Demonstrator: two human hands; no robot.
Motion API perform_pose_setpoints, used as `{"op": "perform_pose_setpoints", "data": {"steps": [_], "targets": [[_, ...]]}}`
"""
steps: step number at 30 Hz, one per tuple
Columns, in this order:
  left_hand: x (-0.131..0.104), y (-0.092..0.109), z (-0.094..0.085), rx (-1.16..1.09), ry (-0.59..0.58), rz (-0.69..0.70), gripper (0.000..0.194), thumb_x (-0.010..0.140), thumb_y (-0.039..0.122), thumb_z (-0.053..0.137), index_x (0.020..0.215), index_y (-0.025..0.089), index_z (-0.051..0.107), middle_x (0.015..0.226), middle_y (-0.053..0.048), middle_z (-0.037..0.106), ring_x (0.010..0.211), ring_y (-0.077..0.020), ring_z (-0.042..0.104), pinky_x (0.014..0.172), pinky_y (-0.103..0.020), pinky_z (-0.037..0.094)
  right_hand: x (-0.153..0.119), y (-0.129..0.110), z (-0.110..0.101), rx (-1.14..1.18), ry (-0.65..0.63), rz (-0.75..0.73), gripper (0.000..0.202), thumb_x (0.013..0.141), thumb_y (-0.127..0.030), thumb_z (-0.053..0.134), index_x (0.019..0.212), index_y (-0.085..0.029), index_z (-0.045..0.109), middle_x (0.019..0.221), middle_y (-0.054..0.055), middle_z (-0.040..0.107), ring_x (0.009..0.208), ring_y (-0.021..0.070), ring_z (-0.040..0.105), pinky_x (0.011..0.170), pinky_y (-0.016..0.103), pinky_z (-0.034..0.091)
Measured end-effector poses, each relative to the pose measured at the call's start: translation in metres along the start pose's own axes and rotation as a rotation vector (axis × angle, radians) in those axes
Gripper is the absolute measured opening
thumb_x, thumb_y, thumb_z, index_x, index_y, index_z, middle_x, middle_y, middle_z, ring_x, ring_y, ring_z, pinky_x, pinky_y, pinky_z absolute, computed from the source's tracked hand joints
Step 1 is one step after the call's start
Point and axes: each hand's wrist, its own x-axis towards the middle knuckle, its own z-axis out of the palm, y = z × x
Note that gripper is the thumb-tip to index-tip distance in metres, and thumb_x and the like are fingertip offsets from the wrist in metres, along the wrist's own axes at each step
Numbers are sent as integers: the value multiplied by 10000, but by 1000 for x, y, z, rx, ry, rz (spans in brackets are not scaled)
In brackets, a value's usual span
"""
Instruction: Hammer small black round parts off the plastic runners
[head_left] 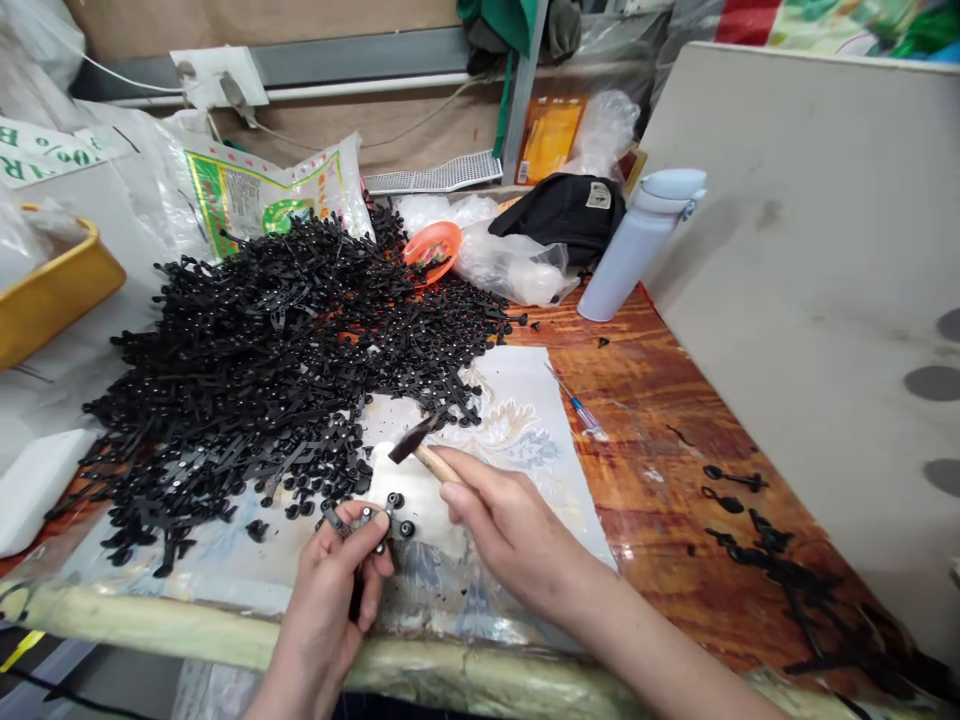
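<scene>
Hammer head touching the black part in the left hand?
Apart. The head camera view shows pale surface between the hammer head and the black part in the left hand.

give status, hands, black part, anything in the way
Left hand gripping black part. Right hand holding hammer. Black heap beyond, nothing visibly blocking.

Worktop (637,420) is reddish brown with dark wood-grain streaks. Sheet (570,490) is pale grey, showing blue and tan leaf motifs. Piled parts (300,320) are black, dotted with silvery spots. Held part (394,518): black and grey, silvery centres. Hammer (430,457): dark head, pale wood-toned handle. Bottle (634,250): pale lavender-blue. Dish (447,240): orange. Bin (67,295): yellow. Pouch (562,218): black, whitish label. Printed sack (262,190): white, green panels, yellow border
</scene>
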Motion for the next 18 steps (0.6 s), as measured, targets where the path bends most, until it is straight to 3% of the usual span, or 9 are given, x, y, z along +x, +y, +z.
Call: {"op": "perform_pose_setpoints", "data": {"steps": [2,5,11,15,18], "targets": [[0,0,1,-3,0,-10,265,702,377,698,747,180,527,425,57,567,209,-16,307,250,-111,157,-6,-2,-3,-37,-58,-51,356,947,-206,382,1283,-247,494,1092,49,665,950,174,618,809,304,476],[0,0,1,-12,13,-22,269,707,389,687,729,187,511,418,53,570,201,-22,306,245,-116,154,-11,-1,-5,-146,-118,-90,380,929,-195,415,1295,-254,497,1086,55,682,937,194,645,807,334,504],[1,-1,0,-50,-2,-55,273,700,389,688,734,191,504,407,57,562,194,-19,291,246,-118,144,-11,-2,-2,-144,51,-244,383,939,-182,394,1311,-214,482,1158,92,652,997,186,638,828,306,517],[2,-1,0,-55,-3,-76,291,686,401,695,699,189,496,404,54,561,191,-16,282,248,-123,142,-7,-3,4,-281,-106,-139,374,919,-169,409,1263,-248,534,960,67,716,823,197,686,712,314,543],[2,1,0,-39,11,-94,307,669,408,703,670,188,489,395,54,554,187,-15,276,246,-127,134,-5,-3,3,-226,-111,-123,369,932,-191,390,1269,-261,524,1073,63,693,917,194,671,776,319,536]]}}
